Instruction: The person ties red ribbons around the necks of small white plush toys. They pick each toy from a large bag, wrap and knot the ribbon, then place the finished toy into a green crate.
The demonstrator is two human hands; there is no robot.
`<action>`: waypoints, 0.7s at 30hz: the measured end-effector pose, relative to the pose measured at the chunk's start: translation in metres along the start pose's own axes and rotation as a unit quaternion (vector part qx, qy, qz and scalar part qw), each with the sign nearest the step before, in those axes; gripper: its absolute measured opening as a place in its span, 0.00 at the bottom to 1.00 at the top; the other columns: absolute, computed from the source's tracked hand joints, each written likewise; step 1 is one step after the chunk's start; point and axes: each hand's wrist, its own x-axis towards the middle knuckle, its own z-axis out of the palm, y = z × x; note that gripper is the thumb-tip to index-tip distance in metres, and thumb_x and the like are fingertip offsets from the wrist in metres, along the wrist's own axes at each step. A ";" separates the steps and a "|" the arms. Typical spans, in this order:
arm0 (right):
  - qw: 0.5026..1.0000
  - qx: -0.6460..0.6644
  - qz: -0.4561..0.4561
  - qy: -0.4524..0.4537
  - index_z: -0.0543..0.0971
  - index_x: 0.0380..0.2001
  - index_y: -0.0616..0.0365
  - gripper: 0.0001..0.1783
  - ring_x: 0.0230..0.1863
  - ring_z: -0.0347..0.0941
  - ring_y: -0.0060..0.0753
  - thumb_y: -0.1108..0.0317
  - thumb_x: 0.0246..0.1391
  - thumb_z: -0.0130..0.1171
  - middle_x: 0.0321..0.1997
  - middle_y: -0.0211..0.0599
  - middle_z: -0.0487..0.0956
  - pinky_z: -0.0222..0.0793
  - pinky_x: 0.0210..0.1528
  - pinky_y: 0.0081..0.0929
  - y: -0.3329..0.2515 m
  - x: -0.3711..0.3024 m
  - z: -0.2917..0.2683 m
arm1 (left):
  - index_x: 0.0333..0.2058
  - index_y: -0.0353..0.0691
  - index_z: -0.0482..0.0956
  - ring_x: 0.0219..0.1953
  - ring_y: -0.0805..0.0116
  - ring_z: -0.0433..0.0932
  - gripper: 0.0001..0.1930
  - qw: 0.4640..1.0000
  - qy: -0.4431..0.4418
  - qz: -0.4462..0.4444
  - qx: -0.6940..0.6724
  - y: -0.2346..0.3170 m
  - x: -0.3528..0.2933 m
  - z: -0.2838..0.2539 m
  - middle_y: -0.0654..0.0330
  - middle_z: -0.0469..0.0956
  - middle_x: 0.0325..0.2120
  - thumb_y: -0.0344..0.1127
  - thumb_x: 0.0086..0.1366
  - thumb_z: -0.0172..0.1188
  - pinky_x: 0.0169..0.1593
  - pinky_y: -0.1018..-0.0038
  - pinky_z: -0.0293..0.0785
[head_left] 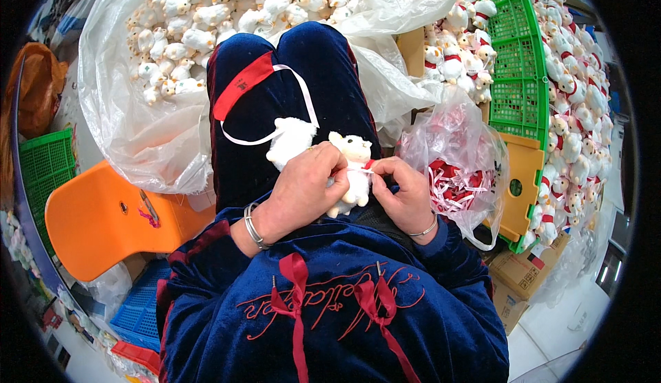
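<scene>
A small white plush animal [355, 150] stands upright over my lap, a bit of red cloth at its neck. My left hand [310, 184] is closed round its left side, thumb and finger bent in at the neck. At the toy's right side my right hand [405, 193] pinches a thin white ribbon [363, 170] drawn across the neck. Another white plush toy [292, 140] lies on my thighs beside my left hand. On my left thigh rests a red cloth piece [242, 84] with a long white ribbon looping down to that second toy.
Ahead, a large clear plastic bag [117, 100] holds many white plush toys. To my right stand a bag of red pieces with ribbons [458, 183], a green crate [513, 45] and a heap of toys wearing red [575, 121]. An orange chair [96, 211] is at left, with small scissors on it.
</scene>
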 end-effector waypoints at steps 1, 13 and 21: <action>1.000 -0.012 -0.024 0.001 0.79 0.34 0.62 0.06 0.36 0.79 0.41 0.78 0.51 0.65 0.35 0.41 0.80 0.75 0.39 0.32 0.000 0.002 -0.001 | 0.33 0.36 0.75 0.29 0.60 0.80 0.07 1.000 0.000 0.001 0.003 0.001 0.000 -0.001 0.54 0.76 0.27 0.28 0.59 0.65 0.33 0.68 0.77; 0.988 -0.103 -0.105 0.042 0.79 0.30 0.64 0.09 0.37 0.73 0.39 0.81 0.43 0.68 0.37 0.40 0.73 0.70 0.36 0.29 -0.001 0.004 -0.001 | 0.31 0.36 0.73 0.31 0.52 0.79 0.07 1.000 -0.004 -0.026 -0.011 0.001 -0.002 -0.003 0.52 0.75 0.28 0.28 0.57 0.63 0.35 0.60 0.74; 0.974 0.131 0.172 -0.066 0.80 0.34 0.66 0.18 0.29 0.69 0.21 0.61 0.70 0.51 0.28 0.33 0.77 0.65 0.34 0.23 0.015 -0.005 -0.010 | 0.33 0.36 0.74 0.31 0.53 0.79 0.07 0.999 0.013 -0.031 -0.042 -0.001 -0.005 -0.002 0.53 0.76 0.29 0.27 0.58 0.63 0.35 0.63 0.74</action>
